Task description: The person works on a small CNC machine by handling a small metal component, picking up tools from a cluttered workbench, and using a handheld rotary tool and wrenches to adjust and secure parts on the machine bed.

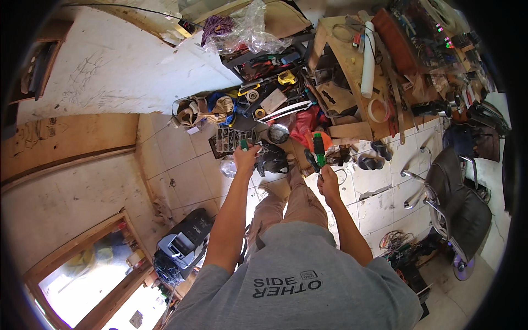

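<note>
My left hand (245,159) is closed on a small green item (244,144), above a compartmented grey tray (225,138) and a dark bag (269,155) lower down. My right hand (330,182) grips a green-and-black tool (319,151), held upright in front of an orange-red plastic piece (304,125); its exact kind is unclear. Beyond both hands, a round silver object (278,132) sits among piled hand tools, yellow tape measures and rolls.
A cluttered wooden workbench (346,66) spans the back right with a white roll (368,60). A black chair (454,201) stands right, sandals (369,162) lie on the tiled floor (181,170), a dark case (190,225) sits lower left beside a wood-framed window (88,225).
</note>
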A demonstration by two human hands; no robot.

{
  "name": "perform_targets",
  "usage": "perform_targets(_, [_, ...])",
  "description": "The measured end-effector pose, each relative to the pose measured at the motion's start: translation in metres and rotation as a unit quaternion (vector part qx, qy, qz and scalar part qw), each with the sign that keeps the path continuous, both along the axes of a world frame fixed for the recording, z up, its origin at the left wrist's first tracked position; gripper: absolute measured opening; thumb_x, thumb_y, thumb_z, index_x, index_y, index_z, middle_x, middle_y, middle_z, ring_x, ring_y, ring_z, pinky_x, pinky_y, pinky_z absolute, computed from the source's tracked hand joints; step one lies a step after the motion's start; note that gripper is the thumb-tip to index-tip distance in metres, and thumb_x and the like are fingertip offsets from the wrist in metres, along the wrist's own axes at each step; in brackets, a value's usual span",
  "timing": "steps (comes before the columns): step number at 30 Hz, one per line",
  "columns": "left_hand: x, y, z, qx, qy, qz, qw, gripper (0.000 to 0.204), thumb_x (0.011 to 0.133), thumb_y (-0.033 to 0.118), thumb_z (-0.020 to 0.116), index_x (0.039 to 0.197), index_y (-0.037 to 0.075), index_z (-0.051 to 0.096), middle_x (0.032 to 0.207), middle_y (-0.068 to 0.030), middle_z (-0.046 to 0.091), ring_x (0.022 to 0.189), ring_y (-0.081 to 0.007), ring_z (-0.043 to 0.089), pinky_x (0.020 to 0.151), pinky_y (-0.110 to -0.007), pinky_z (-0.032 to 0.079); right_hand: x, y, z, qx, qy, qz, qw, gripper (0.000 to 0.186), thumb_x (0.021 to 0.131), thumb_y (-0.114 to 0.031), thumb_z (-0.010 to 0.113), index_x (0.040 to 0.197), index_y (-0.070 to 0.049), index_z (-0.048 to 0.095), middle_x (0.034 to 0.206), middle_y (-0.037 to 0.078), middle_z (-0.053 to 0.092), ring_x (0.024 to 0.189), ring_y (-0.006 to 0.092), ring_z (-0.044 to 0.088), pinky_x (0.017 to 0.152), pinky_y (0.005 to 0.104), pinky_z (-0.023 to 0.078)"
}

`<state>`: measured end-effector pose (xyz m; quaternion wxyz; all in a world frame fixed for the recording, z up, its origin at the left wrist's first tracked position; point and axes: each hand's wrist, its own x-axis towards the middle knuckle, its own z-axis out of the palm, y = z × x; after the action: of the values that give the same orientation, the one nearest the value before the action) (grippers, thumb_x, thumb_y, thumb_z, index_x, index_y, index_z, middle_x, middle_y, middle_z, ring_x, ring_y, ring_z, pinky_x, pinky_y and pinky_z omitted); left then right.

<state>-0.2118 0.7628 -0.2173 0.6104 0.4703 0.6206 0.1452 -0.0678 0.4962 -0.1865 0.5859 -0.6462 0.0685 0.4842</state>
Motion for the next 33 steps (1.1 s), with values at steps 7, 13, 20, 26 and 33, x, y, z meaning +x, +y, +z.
perform_targets(7, [0.030, -0.003, -0.013, -0.115, -0.082, 0.023, 0.990, 0.022, 0.090, 0.018, 0.073, 0.098, 0.001, 0.061, 0.085, -0.0070, 0.067, 0.063, -0.0136, 0.064, 0.043, -0.022, 0.039, 0.007, -0.010, -0.002, -0.002, -0.012, 0.016, 1.000, 0.032, 0.108, -0.039, 0.039, 0.086, -0.016, 0.042, 0.055, -0.006, 0.034, 0.040, 0.0044, 0.027, 0.035, 0.0233, 0.020])
perform_targets(13, [0.033, -0.004, -0.022, -0.148, -0.143, 0.020, 0.978, 0.030, 0.097, 0.032, 0.067, 0.108, 0.005, 0.057, 0.098, -0.0092, 0.066, 0.067, -0.0151, 0.059, 0.046, -0.022, 0.039, 0.016, -0.018, 0.002, -0.011, -0.012, 0.045, 0.999, 0.031, 0.108, -0.039, 0.040, 0.088, -0.016, 0.046, 0.056, -0.007, 0.035, 0.040, 0.0034, 0.027, 0.036, 0.0225, 0.020])
perform_targets(20, [0.000, -0.028, -0.022, -0.180, -0.136, -0.015, 0.974, 0.034, 0.094, 0.041, 0.069, 0.093, 0.011, 0.054, 0.067, 0.0004, 0.054, 0.049, -0.0082, 0.046, 0.044, -0.024, 0.036, 0.009, -0.002, -0.011, 0.024, -0.029, 0.078, 0.996, 0.030, 0.108, -0.036, 0.041, 0.088, -0.015, 0.046, 0.061, -0.006, 0.038, 0.045, 0.0039, 0.032, 0.040, 0.0221, 0.026])
perform_targets(26, [0.003, -0.068, 0.016, -0.238, -0.192, 0.058, 0.950, 0.047, 0.088, 0.057, 0.069, 0.081, 0.017, 0.044, 0.062, 0.0058, 0.037, 0.050, -0.0071, 0.037, 0.046, -0.025, 0.031, -0.002, 0.035, 0.019, 0.079, 0.062, 0.111, 0.989, 0.028, 0.108, -0.039, 0.042, 0.093, -0.016, 0.044, 0.064, -0.005, 0.040, 0.048, 0.0050, 0.033, 0.043, 0.0223, 0.026])
perform_targets(33, [0.016, -0.088, 0.037, -0.226, -0.298, 0.042, 0.926, 0.053, 0.079, 0.055, 0.079, 0.100, 0.014, 0.052, 0.078, 0.0055, 0.049, 0.061, -0.0065, 0.045, 0.052, -0.024, 0.037, -0.011, 0.073, 0.018, 0.134, 0.159, 0.101, 0.973, 0.027, 0.107, -0.039, 0.043, 0.093, -0.016, 0.043, 0.066, -0.006, 0.038, 0.050, 0.0050, 0.033, 0.044, 0.0219, 0.025])
